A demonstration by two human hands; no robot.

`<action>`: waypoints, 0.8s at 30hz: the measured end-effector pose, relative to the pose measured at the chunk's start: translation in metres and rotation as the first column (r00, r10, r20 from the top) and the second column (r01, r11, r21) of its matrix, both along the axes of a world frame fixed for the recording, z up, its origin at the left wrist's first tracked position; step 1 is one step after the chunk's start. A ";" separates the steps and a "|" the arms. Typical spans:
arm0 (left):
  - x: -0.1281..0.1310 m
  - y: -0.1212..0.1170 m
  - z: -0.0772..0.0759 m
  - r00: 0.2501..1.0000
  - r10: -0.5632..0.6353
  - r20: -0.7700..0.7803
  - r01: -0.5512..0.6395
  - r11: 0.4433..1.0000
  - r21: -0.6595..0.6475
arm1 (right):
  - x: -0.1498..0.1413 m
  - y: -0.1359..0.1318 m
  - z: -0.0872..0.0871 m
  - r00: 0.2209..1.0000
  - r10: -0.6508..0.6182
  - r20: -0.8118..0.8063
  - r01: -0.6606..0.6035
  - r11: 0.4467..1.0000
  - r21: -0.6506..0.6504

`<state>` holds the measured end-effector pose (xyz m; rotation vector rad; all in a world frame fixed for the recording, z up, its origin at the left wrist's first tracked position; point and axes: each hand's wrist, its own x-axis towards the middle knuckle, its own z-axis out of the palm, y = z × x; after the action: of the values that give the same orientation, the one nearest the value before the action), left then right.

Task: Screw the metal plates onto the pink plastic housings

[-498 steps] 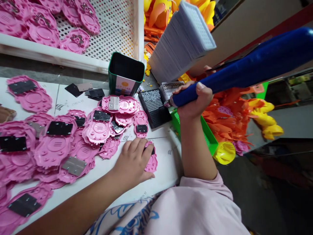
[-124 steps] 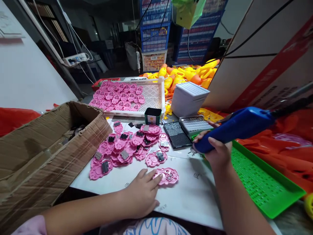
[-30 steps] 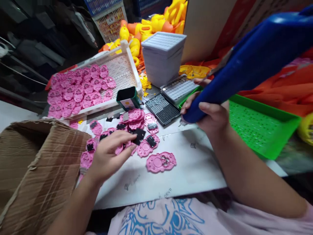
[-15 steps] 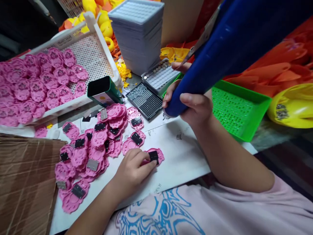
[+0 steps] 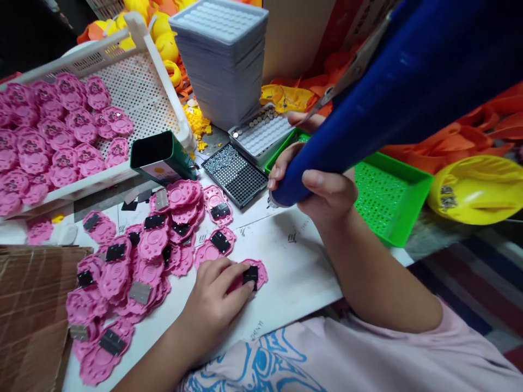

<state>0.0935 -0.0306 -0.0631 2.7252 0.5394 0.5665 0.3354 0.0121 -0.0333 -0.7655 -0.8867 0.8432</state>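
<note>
My right hand [image 5: 327, 185] is wrapped round a thick blue power screwdriver [image 5: 347, 125] with a metal lever along its side. Its lower end points down and left, above the white table; the bit cannot be made out. My left hand [image 5: 218, 294] lies low on the table, thumb and fingers closed on a pink plastic case part [image 5: 261, 272]. A black plate [image 5: 250, 276] sits on that part, partly under the fingertips. Left of this hand is a heap of similar pink parts [image 5: 151, 239], many with black or grey plates.
Further back stand a white crate [image 5: 143, 87] of pink parts, a dark green square container [image 5: 163, 158], a black perforated tray [image 5: 237, 177] with small screws and stacked white trays [image 5: 224, 65]. A green basket [image 5: 402, 212] is at right, a cardboard box [image 5: 36, 310] at left.
The view has shifted, so the table's things appear further left and mostly lower. Both hands keep their holds; the screwdriver's lower end appears slightly lower in the picture.
</note>
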 end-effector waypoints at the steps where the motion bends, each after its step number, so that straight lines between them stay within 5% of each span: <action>1: 0.000 -0.001 0.000 1.000 -0.003 0.002 0.003 1.000 -0.003 | -0.001 -0.001 0.001 1.000 -0.007 -0.007 0.007 1.000 -0.002; 7: -0.008 -0.002 0.001 0.998 -0.057 0.034 0.059 0.996 -0.068 | -0.010 0.002 0.017 0.990 -0.112 0.088 0.115 0.993 -0.032; 11: -0.013 -0.001 -0.002 0.997 -0.039 0.071 0.052 0.981 -0.189 | -0.012 0.029 0.023 0.986 -0.139 0.091 0.139 0.990 0.003; 19: -0.007 -0.011 -0.010 0.994 0.054 0.099 -0.032 0.977 -0.211 | -0.015 0.086 0.002 0.939 -0.184 0.289 0.212 0.975 -0.067; 24: -0.010 -0.013 -0.016 0.994 0.069 0.088 -0.050 0.977 -0.206 | -0.021 0.091 -0.005 0.959 -0.226 0.170 0.225 0.974 0.024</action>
<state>0.0837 -0.0436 -0.0788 2.4835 0.6208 0.6157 0.3142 0.1031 -0.0384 -0.9270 -0.9330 0.5791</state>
